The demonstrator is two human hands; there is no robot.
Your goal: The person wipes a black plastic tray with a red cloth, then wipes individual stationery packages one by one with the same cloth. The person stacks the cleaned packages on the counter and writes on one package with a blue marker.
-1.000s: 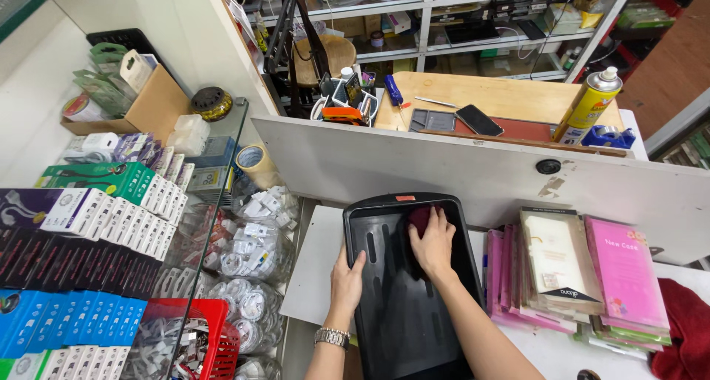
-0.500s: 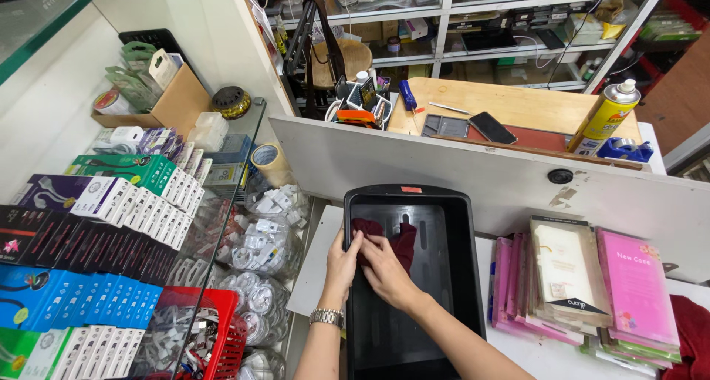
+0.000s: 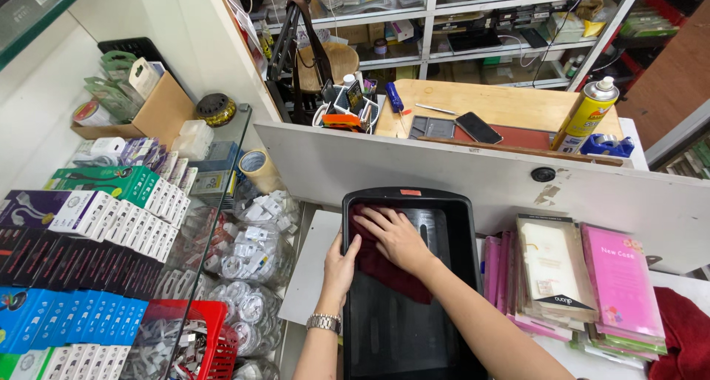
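Nearest you, your left hand (image 3: 339, 267) grips the left rim of the long black plastic tray (image 3: 451, 306) lying on the white tabletop (image 3: 307, 276), its long axis running away from you, while your right hand (image 3: 399, 237), fingers spread flat, presses the dark red cloth (image 3: 381, 265) against the tray's far-left floor.

A white counter (image 3: 310, 276) bears a black tray (image 3: 458, 276) and stacked phone-case packets (image 3: 584, 291).
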